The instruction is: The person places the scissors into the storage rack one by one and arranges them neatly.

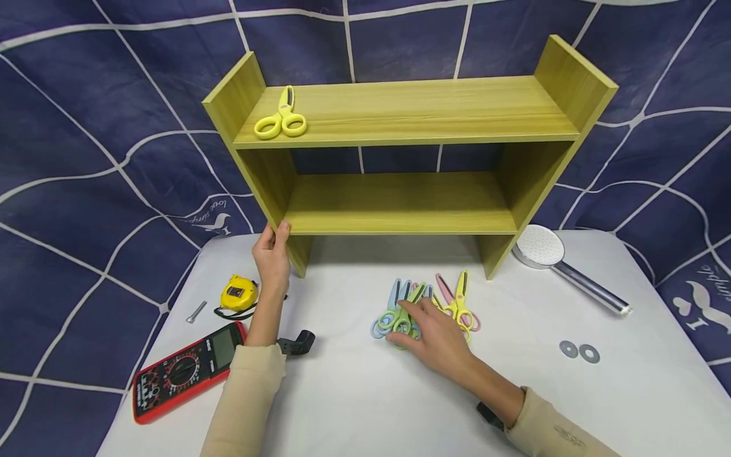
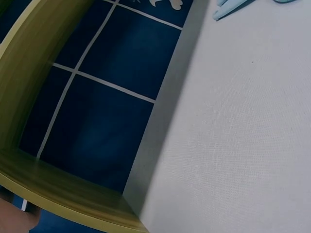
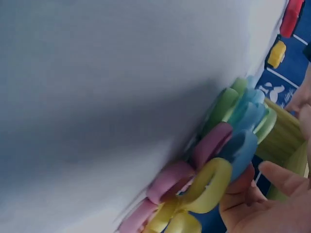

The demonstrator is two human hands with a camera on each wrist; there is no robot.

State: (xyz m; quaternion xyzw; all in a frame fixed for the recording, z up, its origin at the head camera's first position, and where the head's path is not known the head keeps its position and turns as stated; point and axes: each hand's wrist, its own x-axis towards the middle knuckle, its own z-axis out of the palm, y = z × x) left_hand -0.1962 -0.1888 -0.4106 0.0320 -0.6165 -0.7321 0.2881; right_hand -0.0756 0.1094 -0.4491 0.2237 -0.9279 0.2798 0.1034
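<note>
thumb and forefinger of the right hand (image 1: pixel 436 343) stand parted at a heap of plastic-handled craft scissors; the hand looks loose, grasping nothing that can be made out, though whether a fingertip touches plastic is hard to tell. nearest is a pair of light green scissors with ring handles (image 1: pixel 403 313), partly covered by that hand. light blue scissors (image 1: pixel 394 297) lie beneath and beside it, while pink scissors (image 1: pixel 445 289) and bright yellow scissors (image 1: pixel 459 299) fan out on the far side of the knuckles. overlap and the hand hide too much for a sure count; in the right wrist view, handle loops crowd forward and conceal most of the blades.

the left hand (image 1: pixel 272 259) grips a yellowish wood-grain shelf unit (image 1: pixel 400 203) by its left side panel, thumb at the front edge, other fingers partly hidden round the outside. in the left wrist view only a scrap of that hand shows, cut off at the lower corner.

on the unit's top board rests another yellow pair of scissors (image 1: pixel 282 117). left on the white cloth-covered table (image 1: pixel 354 393) lie a yellow tape measure (image 1: pixel 238 292), a silver bolt (image 1: pixel 197 312) and a red-and-black multimeter (image 1: pixel 183 374), one end covered by the forearm; right, a chrome shower head (image 1: pixel 540 246) and two grey metal washers (image 1: pixel 589 353).
</note>
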